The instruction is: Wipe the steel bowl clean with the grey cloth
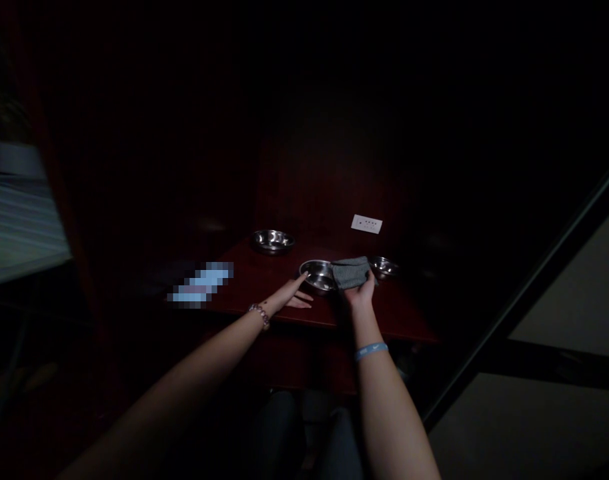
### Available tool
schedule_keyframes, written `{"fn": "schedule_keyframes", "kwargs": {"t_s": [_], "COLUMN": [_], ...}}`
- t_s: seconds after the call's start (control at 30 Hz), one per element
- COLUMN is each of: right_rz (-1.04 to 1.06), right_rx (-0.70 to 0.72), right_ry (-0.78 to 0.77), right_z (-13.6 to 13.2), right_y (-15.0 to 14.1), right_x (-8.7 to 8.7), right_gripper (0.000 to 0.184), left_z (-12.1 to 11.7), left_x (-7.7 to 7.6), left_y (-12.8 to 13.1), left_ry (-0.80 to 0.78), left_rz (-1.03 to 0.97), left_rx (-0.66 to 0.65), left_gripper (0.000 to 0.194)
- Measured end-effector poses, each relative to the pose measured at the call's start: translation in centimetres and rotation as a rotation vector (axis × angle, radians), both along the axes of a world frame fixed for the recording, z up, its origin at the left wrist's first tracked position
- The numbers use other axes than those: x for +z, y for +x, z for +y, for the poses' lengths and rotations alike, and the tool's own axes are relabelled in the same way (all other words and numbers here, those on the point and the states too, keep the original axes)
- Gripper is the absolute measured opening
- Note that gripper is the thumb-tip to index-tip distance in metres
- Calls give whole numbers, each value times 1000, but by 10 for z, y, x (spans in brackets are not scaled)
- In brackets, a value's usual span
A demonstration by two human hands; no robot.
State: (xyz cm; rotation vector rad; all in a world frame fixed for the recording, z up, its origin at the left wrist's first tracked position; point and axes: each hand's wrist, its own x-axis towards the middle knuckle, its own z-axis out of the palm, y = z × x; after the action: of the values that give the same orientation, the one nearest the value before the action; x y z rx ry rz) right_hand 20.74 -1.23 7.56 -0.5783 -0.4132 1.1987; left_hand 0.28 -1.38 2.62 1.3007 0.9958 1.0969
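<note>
A shiny metal bowl (316, 275) sits near the front of the dark red desk (329, 313). My left hand (293, 293), with a beaded bracelet, grips its near left side, thumb at the rim and fingers low along the outside. On the bowl's right, my right hand (361, 290), with a blue wristband, is closed around a folded grey cloth (350, 272). The cloth covers the bowl's right edge in this view; whether it touches the metal I cannot tell. Farther back stand a second metal bowl (273, 241) at left and a smaller one (385, 268) at right, partly behind my right hand.
A blurred-out bright rectangle (201, 285) lies at the desk's left. A white socket panel (367, 224) is on the back wall. Dark partitions rise on both sides, with a slanted edge (524, 293) at right. A pale slatted surface (21, 223) shows far left.
</note>
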Motion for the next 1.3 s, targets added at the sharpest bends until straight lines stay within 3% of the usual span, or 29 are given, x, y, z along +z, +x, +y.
{"fn": "schedule_keyframes", "kwargs": {"t_s": [0.1, 0.23, 0.37, 0.5, 0.6, 0.77, 0.9, 1.0, 1.1, 1.17, 1.23, 1.3], "right_rz": [12, 20, -5, -8, -18, -80, -203, -365, -632, -922, -1304, -1674], "right_rx": [9, 3, 14, -16, -18, 80, 113, 61, -198, -361, -338, -174], "right_ry": [71, 86, 74, 84, 114, 151, 138, 81, 43, 81, 202, 367], "right_z": [-4, -6, -5, -4, -6, -9, -3, 3, 0, -8, -18, -26], "right_y": [5, 4, -1, -2, 2, 6, -2, -10, -14, -14, -12, -13], "right_x": [1, 4, 6, 7, 8, 6, 1, -2, -4, -5, -8, -12], "right_gripper": [34, 35, 38, 40, 40, 39, 41, 48, 54, 52, 49, 56], "left_z": [8, 21, 29, 29, 27, 22, 16, 12, 10, 11, 12, 13], "left_x": [11, 12, -4, -22, -30, -35, -34, -31, -30, -30, -31, -32], "left_y": [-1, 1, 7, 9, 5, 0, 2, 4, 7, 8, 9, 9], "left_ry": [-302, -419, -302, -60, 37, 75, 85, 52, 19, 20, 21, 20], "left_rz": [18, -55, -143, -247, -276, -321, -356, -398, -419, -422, -434, -445], "left_rx": [-118, -227, -205, -54, 27, -32, -21, 12, 36, 49, 59, 67], "left_gripper": [89, 72, 47, 61, 69, 56, 59, 56, 52, 52, 52, 51]}}
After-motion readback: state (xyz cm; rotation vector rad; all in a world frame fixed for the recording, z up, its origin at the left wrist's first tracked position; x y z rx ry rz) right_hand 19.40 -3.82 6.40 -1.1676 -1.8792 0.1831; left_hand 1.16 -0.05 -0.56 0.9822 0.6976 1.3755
